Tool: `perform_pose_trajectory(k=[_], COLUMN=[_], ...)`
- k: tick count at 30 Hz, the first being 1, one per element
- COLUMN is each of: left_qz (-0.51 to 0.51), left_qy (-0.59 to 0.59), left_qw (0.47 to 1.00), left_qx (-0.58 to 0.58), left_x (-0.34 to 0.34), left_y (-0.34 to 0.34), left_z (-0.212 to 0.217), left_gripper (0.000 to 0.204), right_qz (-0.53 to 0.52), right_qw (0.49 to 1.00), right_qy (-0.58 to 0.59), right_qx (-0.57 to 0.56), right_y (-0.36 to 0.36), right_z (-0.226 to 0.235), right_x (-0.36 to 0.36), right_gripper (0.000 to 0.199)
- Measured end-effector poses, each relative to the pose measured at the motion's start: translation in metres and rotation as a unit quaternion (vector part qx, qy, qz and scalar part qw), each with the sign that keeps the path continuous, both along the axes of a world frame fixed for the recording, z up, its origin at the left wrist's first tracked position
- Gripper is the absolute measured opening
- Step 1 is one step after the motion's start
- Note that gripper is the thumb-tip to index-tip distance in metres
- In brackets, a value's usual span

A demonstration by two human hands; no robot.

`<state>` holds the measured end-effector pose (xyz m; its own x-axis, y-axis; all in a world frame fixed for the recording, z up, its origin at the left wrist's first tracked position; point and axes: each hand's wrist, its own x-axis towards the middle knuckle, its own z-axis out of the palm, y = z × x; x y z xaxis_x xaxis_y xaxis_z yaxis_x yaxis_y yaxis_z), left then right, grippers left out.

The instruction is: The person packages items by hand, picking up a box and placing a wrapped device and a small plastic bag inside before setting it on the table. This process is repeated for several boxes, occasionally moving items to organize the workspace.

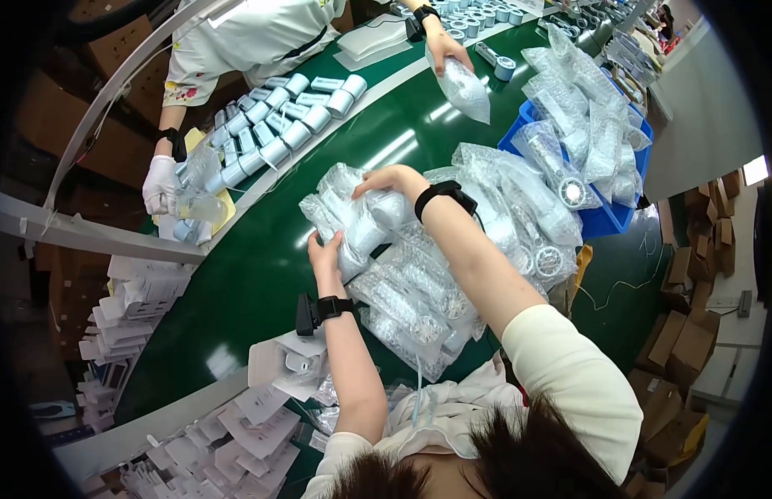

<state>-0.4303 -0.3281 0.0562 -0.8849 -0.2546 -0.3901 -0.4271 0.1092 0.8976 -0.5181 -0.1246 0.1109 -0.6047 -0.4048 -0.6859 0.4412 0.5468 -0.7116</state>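
Note:
Two or more bubble-wrap bags with pale grey-blue, handheld devices inside, each with a round head, lie close together in front of me. My left hand (326, 256) grips the near left side of one bubble-wrapped device (361, 237), thumb and a finger showing, the rest behind the plastic. Reaching over from the right, my right hand (392, 180) is curled over the top of the neighbouring wrapped device (386, 209). Its fingertips are partly hidden. Close by, a heap of wrapped devices (411, 295) rests on the green table (269, 274) beneath my right forearm.
A blue crate (606, 218) full of wrapped devices stands at the right. Across the table, a person's gloved hand (161, 187) touches a bag beside rows of bare devices (274, 125); their other hand (447, 51) holds a wrapped one. Open white boxes (290, 366) stand near my left arm.

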Motion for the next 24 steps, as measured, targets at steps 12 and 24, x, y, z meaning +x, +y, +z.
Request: perform_pose_trajectory(k=[12,24], left_qz=[-0.051,-0.276], left_qy=[0.122,0.066], left_qw=[0.976,0.876], left_qx=[0.171,-0.391], left_x=[0.071,0.183], left_y=[0.046,0.049], left_z=[0.145,0.081], left_gripper=[0.057,0.056], right_qz=[-0.093,-0.067], right_qw=[0.985,0.827], right_qy=[0.142,0.325], right_qx=[0.032,0.453], right_y=[0.045,0.001], right_z=[0.183,0.06], right_x=[0.101,0.249], right_gripper=[0.094,0.057])
